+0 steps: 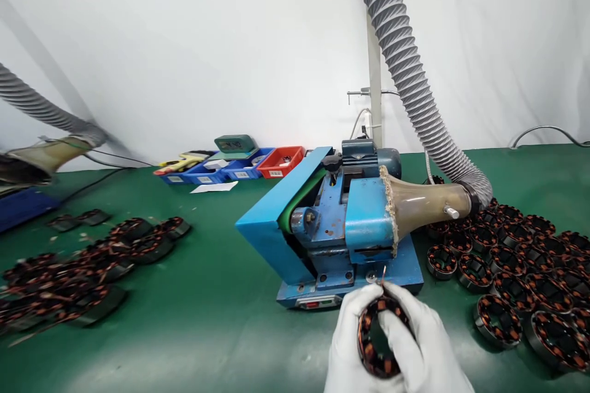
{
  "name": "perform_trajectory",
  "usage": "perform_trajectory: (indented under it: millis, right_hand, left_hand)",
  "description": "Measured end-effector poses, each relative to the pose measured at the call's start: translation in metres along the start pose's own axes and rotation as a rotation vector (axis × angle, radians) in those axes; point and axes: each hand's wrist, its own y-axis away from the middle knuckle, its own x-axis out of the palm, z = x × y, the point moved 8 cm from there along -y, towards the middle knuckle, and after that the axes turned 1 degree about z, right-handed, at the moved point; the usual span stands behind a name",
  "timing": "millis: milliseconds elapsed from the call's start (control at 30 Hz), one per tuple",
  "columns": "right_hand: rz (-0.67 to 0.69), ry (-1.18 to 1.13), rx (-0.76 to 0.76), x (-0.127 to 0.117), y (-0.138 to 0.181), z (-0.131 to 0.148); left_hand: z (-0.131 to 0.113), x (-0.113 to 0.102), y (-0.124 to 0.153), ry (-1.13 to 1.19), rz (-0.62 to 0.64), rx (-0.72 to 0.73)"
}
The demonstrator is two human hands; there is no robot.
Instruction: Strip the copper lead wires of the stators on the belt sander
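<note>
Both my hands wear white gloves and hold a motor stator (365, 339) in front of the blue machine. My left hand (346, 344) grips its left side. My right hand (431, 344) wraps round its right side, with a finger reaching into the central opening. The stator is a ring with copper windings and dark insulation, its open face turned towards me. A thin copper wire end (384, 274) sticks up above the fingertips. The blue belt-driven machine (371, 212) stands just beyond my hands, with a red and a green switch at its base.
Several stators (507, 291) stand in rows on the right. More stators (96, 304) lie piled on the left. A tan suction hood (421, 202) with a grey hose (401, 43) joins the machine. Blue bins (246, 169) and a red bin (282, 163) sit along the wall.
</note>
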Motion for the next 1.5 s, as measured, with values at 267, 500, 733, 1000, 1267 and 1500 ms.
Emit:
perform_trajectory:
  millis: [267, 500, 733, 1000, 1267, 1500]
  right_hand:
    - [0.208, -0.309, 0.060, 0.036, -0.045, -0.010]
    - [0.281, -0.327, 0.106, 0.040, -0.052, 0.007]
    - [0.240, -0.377, 0.128, 0.037, -0.054, 0.010]
    - [0.133, -0.312, 0.137, 0.030, -0.021, -0.025]
    - [0.183, -0.454, 0.189, 0.035, -0.056, -0.003]
    - [0.163, -0.558, 0.218, 0.032, -0.054, 0.004]
  left_hand:
    - [0.022, 0.004, -0.035, 0.126, -0.150, 0.130]
    - [0.020, 0.007, -0.059, 0.254, -0.111, -0.060]
    - [-0.005, 0.014, -0.053, 0.066, -0.066, 0.170]
    - [0.018, -0.010, -0.022, -0.036, -0.067, 0.105]
    - [0.009, 0.014, -0.060, -0.038, -0.012, 0.166]
    - [-0.018, 0.027, -0.050, -0.141, 0.055, 0.137]
